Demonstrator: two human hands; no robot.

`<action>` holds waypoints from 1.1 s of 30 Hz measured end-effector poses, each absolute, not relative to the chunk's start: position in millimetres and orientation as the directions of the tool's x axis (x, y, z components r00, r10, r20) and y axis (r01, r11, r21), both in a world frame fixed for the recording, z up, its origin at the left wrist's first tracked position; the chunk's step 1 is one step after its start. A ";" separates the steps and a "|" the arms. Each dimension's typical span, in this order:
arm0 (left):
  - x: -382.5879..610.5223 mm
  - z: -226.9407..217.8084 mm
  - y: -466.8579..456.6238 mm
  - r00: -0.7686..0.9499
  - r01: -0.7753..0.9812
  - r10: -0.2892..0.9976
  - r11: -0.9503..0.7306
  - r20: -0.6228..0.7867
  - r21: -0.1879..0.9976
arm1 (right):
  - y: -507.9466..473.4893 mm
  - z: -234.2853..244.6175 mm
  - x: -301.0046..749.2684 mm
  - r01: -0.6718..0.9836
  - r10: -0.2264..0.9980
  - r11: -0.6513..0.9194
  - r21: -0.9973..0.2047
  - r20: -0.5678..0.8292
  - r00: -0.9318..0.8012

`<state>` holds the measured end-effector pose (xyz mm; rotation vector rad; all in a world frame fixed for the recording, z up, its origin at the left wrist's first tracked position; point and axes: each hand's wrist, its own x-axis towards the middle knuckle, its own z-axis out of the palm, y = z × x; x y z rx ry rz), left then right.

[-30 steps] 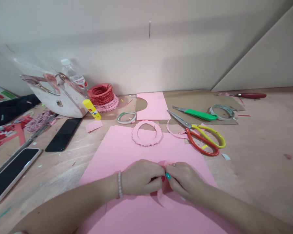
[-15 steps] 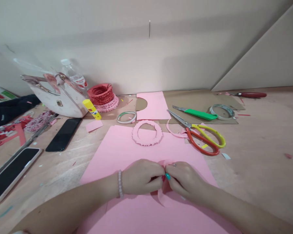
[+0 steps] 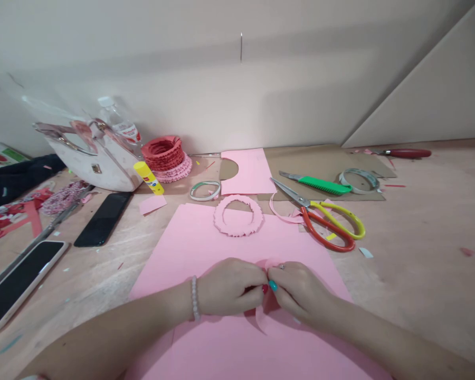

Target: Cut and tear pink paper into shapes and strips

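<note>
My left hand (image 3: 229,287) and my right hand (image 3: 298,293) meet over a large pink paper sheet (image 3: 198,248), fingers pinched together on a small curved pink paper strip (image 3: 266,311) between them. Most of the strip is hidden under my fingers. A jagged pink paper ring (image 3: 238,215) lies on the sheet's far edge. Scissors (image 3: 324,221) with red and yellow handles rest just right of the ring.
A glue stick (image 3: 148,178), a stack of red and pink paper rings (image 3: 167,157), a white handbag (image 3: 93,155), two phones (image 3: 103,219) (image 3: 18,279), tape rolls (image 3: 205,190) (image 3: 359,181), a green-handled knife (image 3: 316,184), brown cardboard (image 3: 320,163) and another pink sheet (image 3: 248,171) lie about the wooden table.
</note>
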<state>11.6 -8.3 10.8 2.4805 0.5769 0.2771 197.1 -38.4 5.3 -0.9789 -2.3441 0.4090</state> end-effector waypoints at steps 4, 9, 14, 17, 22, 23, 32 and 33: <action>11.0 10.1 -8.3 0.886 0.342 0.459 -0.744 0.066 0.574 | -38.5 5.7 197.0 0.555 0.729 0.680 -0.478 0.365 -0.579; 11.1 10.0 -7.9 0.889 0.340 0.453 -0.752 0.067 0.564 | -39.1 4.4 198.1 0.556 0.738 0.669 -0.493 0.356 -0.573; 11.1 10.9 -8.2 0.885 0.336 0.459 -0.746 0.079 0.575 | -39.3 3.6 198.5 0.563 0.750 0.655 -0.504 0.341 -0.567; 11.3 12.3 -7.9 0.888 0.340 0.455 -0.749 0.067 0.569 | -39.2 4.8 197.8 0.567 0.758 0.644 -0.514 0.327 -0.564; 12.1 13.4 -7.6 0.889 0.350 0.456 -0.735 0.041 0.581 | -42.0 7.2 195.1 0.572 0.793 0.604 -0.555 0.344 -0.503; 12.3 13.0 -7.7 0.888 0.352 0.458 -0.736 0.042 0.579 | -43.3 7.8 194.2 0.579 0.806 0.587 -0.565 0.345 -0.481; 14.0 11.6 -9.4 0.882 0.377 0.471 -0.745 0.034 0.550 | -50.2 14.8 188.0 0.703 0.840 0.529 -0.476 0.408 -0.357; 14.0 11.8 -9.5 0.879 0.379 0.475 -0.742 0.035 0.553 | -49.6 15.3 188.1 0.712 0.835 0.532 -0.458 0.422 -0.352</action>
